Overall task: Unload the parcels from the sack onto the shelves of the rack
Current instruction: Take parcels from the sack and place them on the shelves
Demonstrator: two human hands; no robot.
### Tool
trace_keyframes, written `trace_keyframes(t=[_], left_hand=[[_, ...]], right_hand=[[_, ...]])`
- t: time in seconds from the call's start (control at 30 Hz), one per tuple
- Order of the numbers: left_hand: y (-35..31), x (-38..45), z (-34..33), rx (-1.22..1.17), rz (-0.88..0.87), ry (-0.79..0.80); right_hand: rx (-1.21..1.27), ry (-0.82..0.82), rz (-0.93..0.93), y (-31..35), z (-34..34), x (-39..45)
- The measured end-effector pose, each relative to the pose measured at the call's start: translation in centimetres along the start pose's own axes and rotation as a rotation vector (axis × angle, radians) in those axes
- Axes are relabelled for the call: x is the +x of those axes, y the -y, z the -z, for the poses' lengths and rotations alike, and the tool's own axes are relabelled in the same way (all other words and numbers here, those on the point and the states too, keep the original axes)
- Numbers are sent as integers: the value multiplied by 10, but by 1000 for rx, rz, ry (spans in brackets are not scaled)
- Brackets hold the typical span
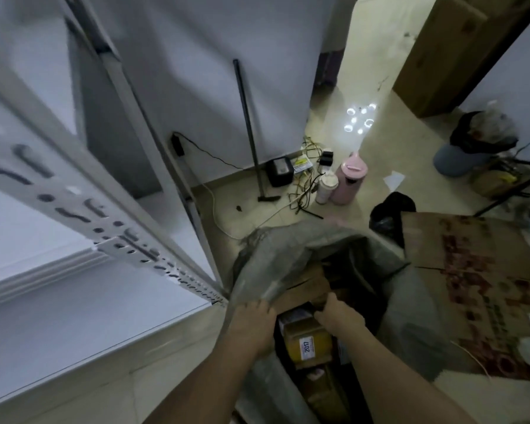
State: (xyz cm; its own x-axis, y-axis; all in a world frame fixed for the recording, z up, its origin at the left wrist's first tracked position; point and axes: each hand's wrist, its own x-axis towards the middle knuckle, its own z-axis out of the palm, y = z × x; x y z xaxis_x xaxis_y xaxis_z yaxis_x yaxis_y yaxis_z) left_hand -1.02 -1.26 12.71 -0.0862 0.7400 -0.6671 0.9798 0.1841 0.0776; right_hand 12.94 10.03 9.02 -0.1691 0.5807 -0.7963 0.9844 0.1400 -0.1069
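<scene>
A grey woven sack point(291, 255) stands open on the floor in front of me, with several cardboard parcels inside. My left hand point(254, 319) grips the sack's left rim and holds it back. My right hand point(338, 316) reaches into the mouth and grips the top edge of a brown parcel point(309, 286). Below the hands lies a yellow-taped parcel point(308, 341) with a white label reading 2017. The white metal rack point(110, 240) rises at the left, and its shelf point(58, 301) is bare.
A large printed cardboard box point(478, 289) lies against the sack's right side. Behind it sit a black bag point(392, 212), a pink jug point(349, 179), a white bottle point(326, 188), cables and a leaning black pole point(248, 127). A doorway opens at the far right.
</scene>
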Motion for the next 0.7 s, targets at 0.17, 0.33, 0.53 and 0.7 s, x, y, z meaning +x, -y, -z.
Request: trace_keyframes(t=[0.17, 0.33, 0.53, 0.7], left_hand=[[-7, 70, -26, 279, -188, -53], [-18, 129, -45, 700, -281, 70], [20, 150, -39, 1037, -97, 20], [54, 150, -17, 1203, 174, 135]], right_hand=[[-20, -51, 16, -13, -27, 58], [-44, -64, 43, -17, -40, 108], [-4, -139, 138, -17, -47, 140], [35, -181, 93, -17, -49, 151]])
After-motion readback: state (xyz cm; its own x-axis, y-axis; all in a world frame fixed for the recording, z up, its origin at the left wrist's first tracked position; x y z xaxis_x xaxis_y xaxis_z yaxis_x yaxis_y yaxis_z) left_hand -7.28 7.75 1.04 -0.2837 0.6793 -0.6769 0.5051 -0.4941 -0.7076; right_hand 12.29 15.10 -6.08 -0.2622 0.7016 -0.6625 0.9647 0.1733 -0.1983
